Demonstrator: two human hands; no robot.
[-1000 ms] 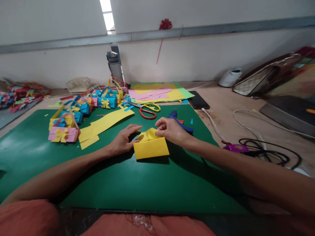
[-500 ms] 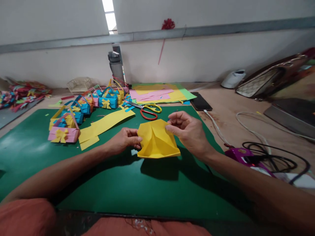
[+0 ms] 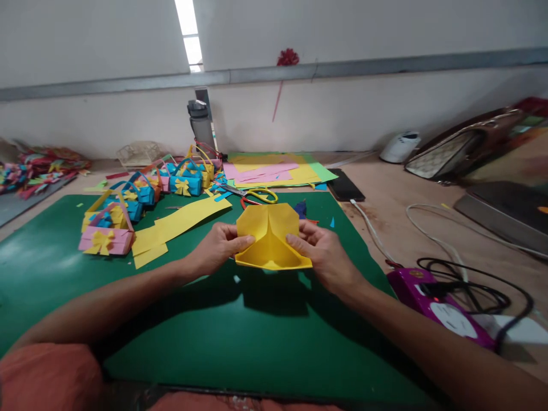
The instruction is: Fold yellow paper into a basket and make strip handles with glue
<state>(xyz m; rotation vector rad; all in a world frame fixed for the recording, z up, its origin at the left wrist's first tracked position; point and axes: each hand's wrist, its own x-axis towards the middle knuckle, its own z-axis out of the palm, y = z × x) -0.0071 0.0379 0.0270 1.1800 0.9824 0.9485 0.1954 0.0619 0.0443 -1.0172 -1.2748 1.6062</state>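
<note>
A folded yellow paper (image 3: 270,251) is held above the green mat (image 3: 180,342), its front pocket spread and a crease running up its middle. My left hand (image 3: 222,245) grips its left side, thumb on the front face. On the right side, my right hand (image 3: 319,245) pinches it the same way; fingers of both hands are partly hidden behind the paper. Scissors (image 3: 265,197) with red and yellow handles lie just behind it. Yellow paper strips (image 3: 180,225) rest on the mat to the left.
Several small paper baskets (image 3: 107,237) with bows stand at the left. Coloured sheets (image 3: 274,168) lie stacked at the back, near a phone (image 3: 346,185) on a cable. A purple power strip (image 3: 440,308) is at the right; a bottle (image 3: 200,123) stands by the wall.
My right hand has moved from the paper's upper right corner to its right side, thumb now on the front. The front pocket has opened wider. The view has tilted slightly.
</note>
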